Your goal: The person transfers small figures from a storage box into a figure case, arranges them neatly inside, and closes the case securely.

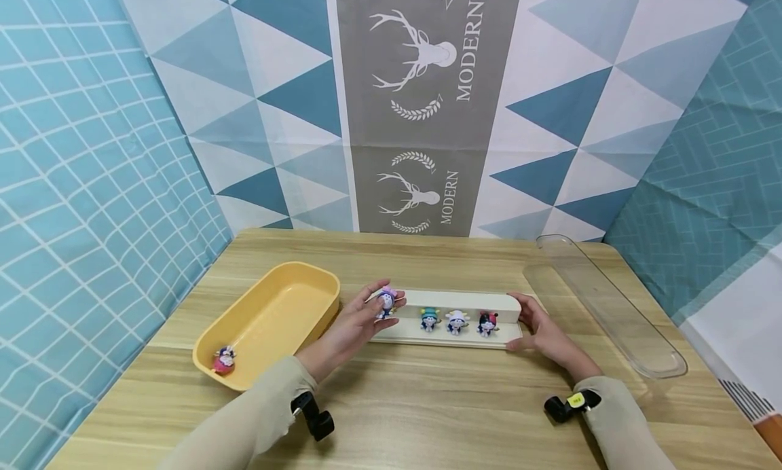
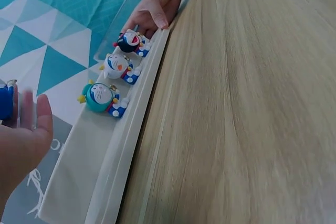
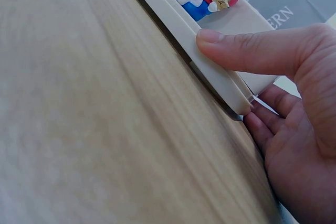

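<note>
My left hand [image 1: 349, 331] pinches a small blue-and-white cat figurine [image 1: 387, 301] with a pink hat, above the left part of a cream display base [image 1: 397, 331]. In the left wrist view only a blue bit of that figurine [image 2: 5, 102] shows at the edge. On the base stand three similar figurines: one with a green hat [image 1: 430, 318], one with a white hat [image 1: 456, 321] and one with a red-and-black hat [image 1: 487, 322]. My right hand [image 1: 550, 341] grips the right end of the base, its thumb [image 3: 236, 51] on the front edge and fingers round the end.
At the left sits a yellow tub [image 1: 296, 273] with a figurine with a pinkish-red part [image 1: 224, 360] lying in its near corner. A clear plastic cover [image 1: 611, 307] lies at the right. A patterned cloth [image 1: 421, 130] hangs behind the wooden table [image 1: 440, 402].
</note>
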`<control>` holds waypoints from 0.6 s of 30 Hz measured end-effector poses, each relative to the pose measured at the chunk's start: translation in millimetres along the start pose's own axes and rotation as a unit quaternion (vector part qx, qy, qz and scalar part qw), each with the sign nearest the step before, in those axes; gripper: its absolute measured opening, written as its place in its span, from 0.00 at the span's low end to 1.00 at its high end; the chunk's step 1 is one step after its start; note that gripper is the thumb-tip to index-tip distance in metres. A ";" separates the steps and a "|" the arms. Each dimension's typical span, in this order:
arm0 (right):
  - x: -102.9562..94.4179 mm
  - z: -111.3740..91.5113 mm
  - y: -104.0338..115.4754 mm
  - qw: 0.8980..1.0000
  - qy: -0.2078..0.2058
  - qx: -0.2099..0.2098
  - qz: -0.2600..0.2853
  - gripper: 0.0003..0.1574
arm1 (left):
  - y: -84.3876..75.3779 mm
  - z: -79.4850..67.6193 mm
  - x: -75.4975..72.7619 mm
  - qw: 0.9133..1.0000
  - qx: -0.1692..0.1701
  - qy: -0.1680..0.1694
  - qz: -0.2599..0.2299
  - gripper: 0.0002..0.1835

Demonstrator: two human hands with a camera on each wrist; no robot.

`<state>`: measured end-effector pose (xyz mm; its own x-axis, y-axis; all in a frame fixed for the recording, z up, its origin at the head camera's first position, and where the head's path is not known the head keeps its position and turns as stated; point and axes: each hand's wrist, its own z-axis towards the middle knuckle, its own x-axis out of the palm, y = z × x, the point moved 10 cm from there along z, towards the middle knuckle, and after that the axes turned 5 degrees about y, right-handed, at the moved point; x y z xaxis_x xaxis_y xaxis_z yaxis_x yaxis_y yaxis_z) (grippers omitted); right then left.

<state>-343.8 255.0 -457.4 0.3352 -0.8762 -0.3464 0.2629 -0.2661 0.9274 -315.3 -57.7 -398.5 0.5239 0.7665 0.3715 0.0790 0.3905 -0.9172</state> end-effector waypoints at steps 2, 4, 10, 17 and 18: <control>-0.3 0.0 -0.1 1.000 -0.001 -0.003 0.000 0.62 | 0.9 2.2 0.5 1.000 0.002 -0.003 0.022 0.26; -0.6 0.3 -0.3 1.000 -0.002 -0.007 -0.001 0.62 | 2.4 4.4 0.5 0.999 0.003 -0.008 0.036 0.25; -0.3 1.9 -2.4 1.000 0.003 -0.009 0.000 0.63 | 8.7 8.9 -0.9 0.999 0.004 -0.022 0.040 0.24; 0.0 1.2 -2.5 1.000 0.003 -0.004 0.003 0.62 | 13.2 11.7 -1.5 0.998 0.011 -0.036 0.055 0.22; 0.2 1.1 -2.2 1.000 0.003 -0.005 0.003 0.62 | 13.4 11.7 -2.1 0.997 0.012 -0.039 0.059 0.22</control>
<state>-345.3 255.0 -459.4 0.3413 -0.8754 -0.3423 0.2695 -0.2577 0.9279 -325.3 -48.1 -409.8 0.4603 0.8448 0.2727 0.0008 0.3068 -0.9518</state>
